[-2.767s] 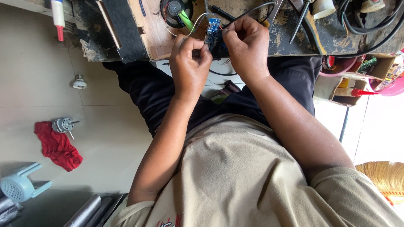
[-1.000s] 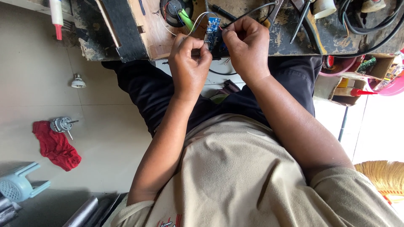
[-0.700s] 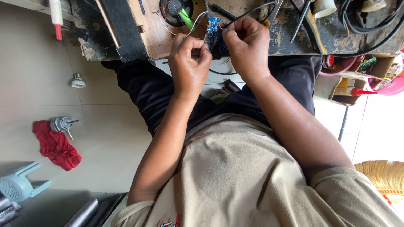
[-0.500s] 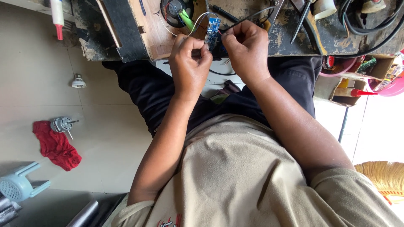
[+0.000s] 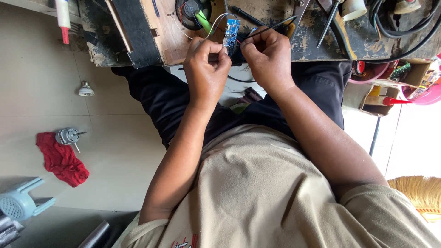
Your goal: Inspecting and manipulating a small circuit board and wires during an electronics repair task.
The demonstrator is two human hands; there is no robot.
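My left hand pinches the lower end of a small blue circuit board with white wires, held upright at the near edge of a worn wooden workbench. Right beside it, my right hand grips a thin black rod-like tool whose tip meets the board. Both hands are nearly touching, over my lap in dark trousers. A round black motor part with a green piece lies on the bench just beyond the board.
Pliers, black cables and other tools crowd the bench to the right. On the tiled floor at left lie a red cloth with a small motor, a bulb and a pale blue stool. A cardboard box and broom stand right.
Both hands keep their grip in the same place at the bench edge; only slight finger shifts around the board and tool show.
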